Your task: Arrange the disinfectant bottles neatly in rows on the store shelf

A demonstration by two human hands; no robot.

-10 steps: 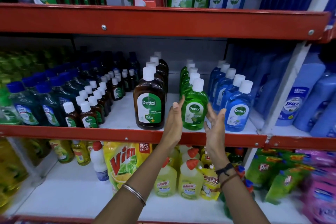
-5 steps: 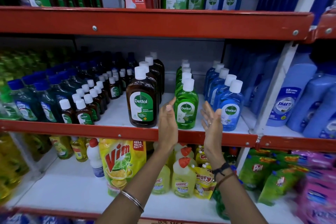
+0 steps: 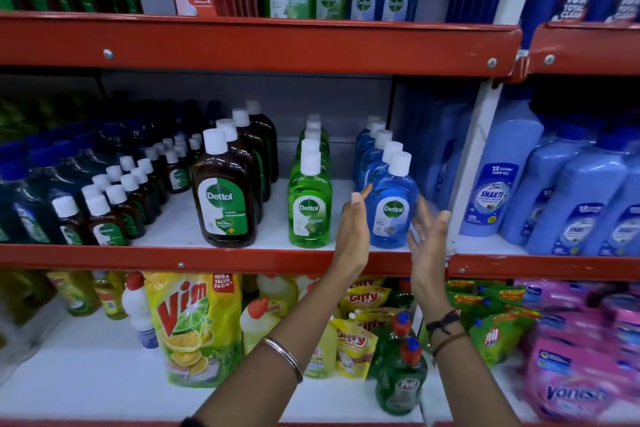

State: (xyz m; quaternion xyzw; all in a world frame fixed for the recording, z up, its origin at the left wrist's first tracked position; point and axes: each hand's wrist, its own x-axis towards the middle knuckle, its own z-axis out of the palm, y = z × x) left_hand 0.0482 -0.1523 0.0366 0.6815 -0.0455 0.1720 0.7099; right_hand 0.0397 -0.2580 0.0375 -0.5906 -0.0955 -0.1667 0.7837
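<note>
Red-edged middle shelf (image 3: 242,258) carries the stock in rows running from near edge to far wall. Far left, dark teal bottles (image 3: 31,204), blurred. Next right, small brown bottles (image 3: 104,218) in two or three files with white caps. Then the large brown Dettol row (image 3: 225,198), the green Dettol row (image 3: 309,204), and the blue Dettol row (image 3: 391,208) hard by the white upright (image 3: 474,156). Both hands are raised at the near end of the blue row, one each side of its front bottle. Left hand (image 3: 353,229) spread wide, fingers straight and pointing up, palm turned toward the bottle's left flank; it sits in the gap between green and blue rows, just beside the blue bottle, contact not clear. Right hand (image 3: 424,236) also wide, fingers loosely fanned, palm facing the bottle's right flank, near it but apart. Neither hand holds anything. Silver bangle (image 3: 282,354) on the left wrist, dark thread bands (image 3: 445,329) on the right.
</note>
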